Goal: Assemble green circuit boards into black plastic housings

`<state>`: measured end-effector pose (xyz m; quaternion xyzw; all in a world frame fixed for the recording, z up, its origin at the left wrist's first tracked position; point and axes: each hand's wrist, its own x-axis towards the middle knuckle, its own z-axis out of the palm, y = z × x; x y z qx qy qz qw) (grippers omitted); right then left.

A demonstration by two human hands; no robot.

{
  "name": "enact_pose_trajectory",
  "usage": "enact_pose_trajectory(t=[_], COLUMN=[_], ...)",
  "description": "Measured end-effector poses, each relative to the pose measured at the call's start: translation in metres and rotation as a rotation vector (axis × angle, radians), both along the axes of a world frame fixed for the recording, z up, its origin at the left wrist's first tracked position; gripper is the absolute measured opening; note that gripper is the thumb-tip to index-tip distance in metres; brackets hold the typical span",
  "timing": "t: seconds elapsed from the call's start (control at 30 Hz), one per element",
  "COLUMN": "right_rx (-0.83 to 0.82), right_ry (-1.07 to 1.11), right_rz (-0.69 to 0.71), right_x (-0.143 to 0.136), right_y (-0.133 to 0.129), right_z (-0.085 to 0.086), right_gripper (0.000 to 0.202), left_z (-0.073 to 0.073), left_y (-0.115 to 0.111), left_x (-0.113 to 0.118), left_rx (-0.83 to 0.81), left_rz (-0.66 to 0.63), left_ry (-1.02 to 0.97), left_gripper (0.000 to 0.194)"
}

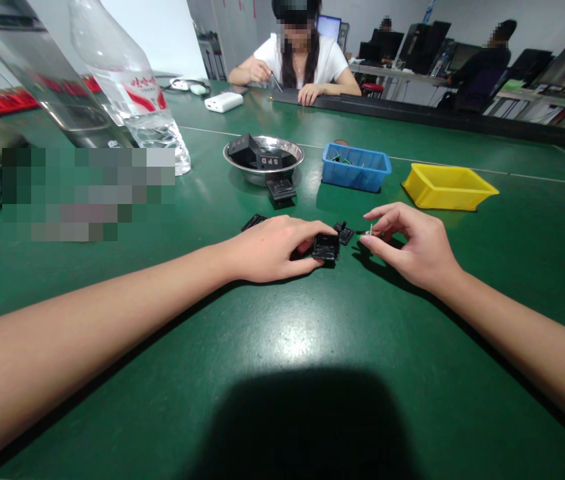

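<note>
My left hand (pixel 280 250) grips a small black plastic housing (pixel 326 247) between thumb and fingers, its hollow side facing me. Just behind it a black plastic piece with an upright peg (pixel 344 233) lies on the table. My right hand (pixel 415 243) pinches a small part with pale metal pins (pixel 370 231) between thumb and fingertips, a short way right of the housing; its exact kind is too small to tell. Another flat black piece (pixel 254 222) shows partly behind my left hand.
A steel bowl (pixel 232 168) holds black housings, with one black piece (pixel 281 190) against its front. A blue bin (pixel 357 177) with small parts and a yellow bin (pixel 450 190) stand right of it. Water bottles (pixel 132 93) rise at left. A person (pixel 300 60) sits opposite, holding a thin tool.
</note>
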<state>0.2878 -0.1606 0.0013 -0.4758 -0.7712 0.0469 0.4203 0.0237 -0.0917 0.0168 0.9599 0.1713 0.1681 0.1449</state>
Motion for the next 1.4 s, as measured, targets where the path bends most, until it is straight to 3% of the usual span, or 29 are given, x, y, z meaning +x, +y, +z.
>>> enact_pose_trajectory(t=[0.3,0.57,1.0,1.3,1.4], right_rx=[-0.025,0.068,-0.016,0.077,0.083], right_ry=[0.004,-0.126,-0.09,-0.169,-0.149], right_rz=[-0.028,0.009,-0.049,-0.033,-0.031], right_x=[0.0004,-0.0004,0.0022,0.0019,0.0017], right_y=[-0.0005,0.0011,0.0014,0.0023,0.0017], right_z=[-0.0022,0.0022,-0.0024,-0.0005,-0.0003], right_gripper=[0.027,0.012,0.031,0.008,0.009], left_z=[0.0004,0.0,0.0,0.0,0.0004], left_y=[0.0001,0.0005,0.0003,0.0006,0.0001], left_x=[0.0001,0.0,0.0006,0.0001,0.0001], left_rx=[0.008,0.007,0.003,0.001,0.005], left_rz=[0.017,0.001,0.012,0.004,0.004], left_ry=[0.018,0.0,0.017,0.003,0.006], left_gripper=[0.042,0.042,0.043,0.043,0.043])
